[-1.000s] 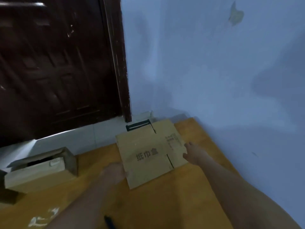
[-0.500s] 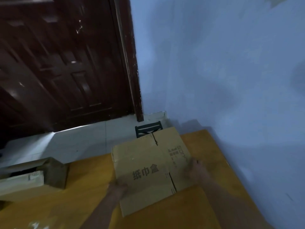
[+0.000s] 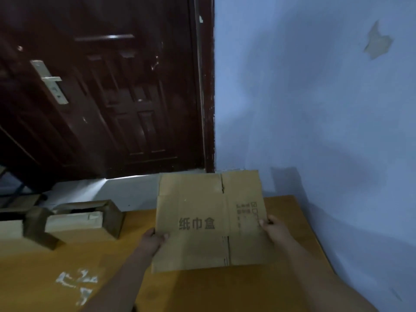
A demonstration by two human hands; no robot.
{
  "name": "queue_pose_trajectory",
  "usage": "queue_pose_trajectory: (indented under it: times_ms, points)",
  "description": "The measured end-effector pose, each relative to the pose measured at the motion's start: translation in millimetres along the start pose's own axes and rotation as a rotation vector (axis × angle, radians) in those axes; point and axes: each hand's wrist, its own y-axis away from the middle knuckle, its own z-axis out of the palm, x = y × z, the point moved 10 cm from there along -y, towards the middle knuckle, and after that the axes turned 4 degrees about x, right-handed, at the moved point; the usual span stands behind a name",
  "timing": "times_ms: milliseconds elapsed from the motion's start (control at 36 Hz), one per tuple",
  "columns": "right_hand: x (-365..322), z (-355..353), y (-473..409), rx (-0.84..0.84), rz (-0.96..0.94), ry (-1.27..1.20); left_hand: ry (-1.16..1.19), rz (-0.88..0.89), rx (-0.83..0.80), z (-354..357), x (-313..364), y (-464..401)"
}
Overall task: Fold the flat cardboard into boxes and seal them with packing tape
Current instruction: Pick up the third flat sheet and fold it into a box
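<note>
While I am holding the flat cardboard (image 3: 207,221) upright over the surface (image 3: 202,293), long axis sideways, left hand (image 3: 153,240) and right hand (image 3: 273,228) are pinching opposite side edges, equally near.

Flat brown cardboard (image 3: 202,221), printed characters, held upright above table

A tan-brown flat cardboard (image 3: 202,221) bears dark printed characters across its larger panel and small dark lines of print with two outlined squares on the narrower one. The worktop (image 3: 56,262) is orange-yellow, marked with white smears near its front left. Folded boxes (image 3: 83,218) at left are pale tan with darker brown sides. Behind them, a dark reddish-brown panelled door (image 3: 101,97) with a silver handle plate (image 3: 50,81) meets a pale blue wall (image 3: 315,109) with a beige patch.
</note>
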Motion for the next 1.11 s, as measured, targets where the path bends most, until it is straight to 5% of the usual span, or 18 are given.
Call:
queue_pose_trajectory:
  times_ms: [167, 417, 694, 917, 1111]
  points:
    - [-70.2, 22.5, 38.4, -0.003, -0.137, -0.148, -0.169, 0.214, -0.001, -71.7, 30.9, 6.9]
    - [-117.3, 102.3, 113.3, 0.042, -0.215, -0.178, -0.035, 0.374, 0.085, -193.5, 36.5, 11.0]
    - [-126.3, 192.5, 208.8, 0.102, -0.239, -0.259, -0.028, 0.414, 0.033, -310.3, 6.5, 0.7]
    - [-160.1, 207.0, 264.4, 0.228, -0.306, -0.221, 0.197, 0.474, -0.007, -349.0, -0.1, 25.2]
    - [-176.1, 233.0, 289.9, 0.104, -0.173, -0.196, 0.344, 0.393, 0.036, -387.4, -26.3, 54.9]
